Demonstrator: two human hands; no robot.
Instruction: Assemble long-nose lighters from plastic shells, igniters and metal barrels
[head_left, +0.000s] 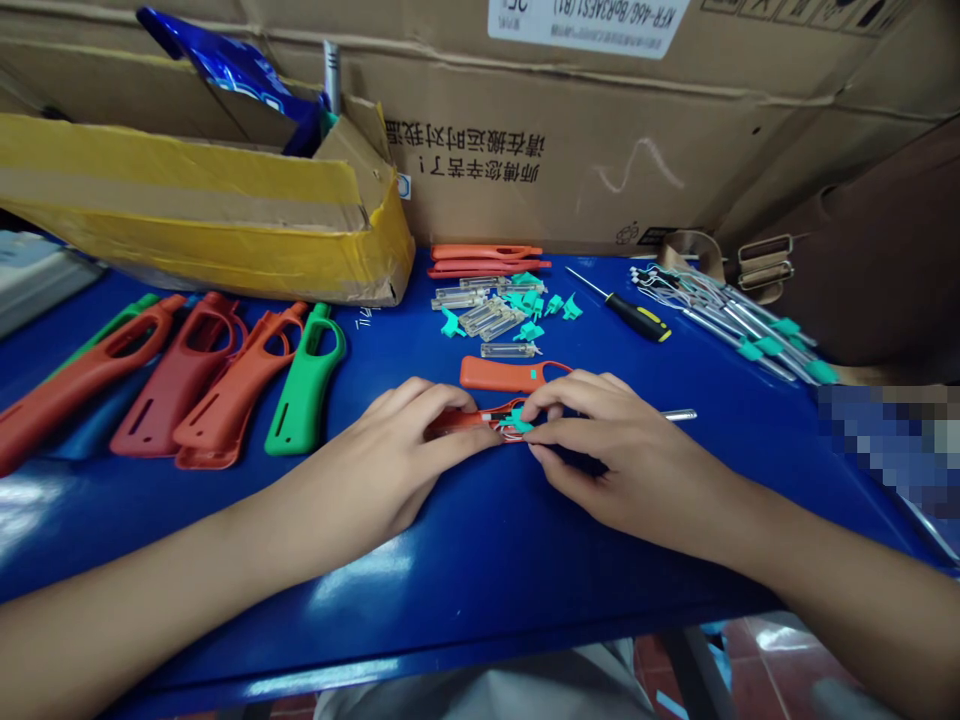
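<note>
My left hand is closed around the grip end of an orange lighter casing half, which lies open side up on the table. In its hollow sit thin white wires and a teal trigger. The fingers of my right hand pinch at that trigger from the other side. A silver metal tube sticks out to the right from behind my right hand. Just beyond both hands lies another orange casing half, with a small teal bit on it.
Clear fuel tanks and teal triggers lie loose behind. A screwdriver and wired metal tubes are at right. Green, orange and red casings line the left. A yellow-taped carton and large cardboard box stand behind.
</note>
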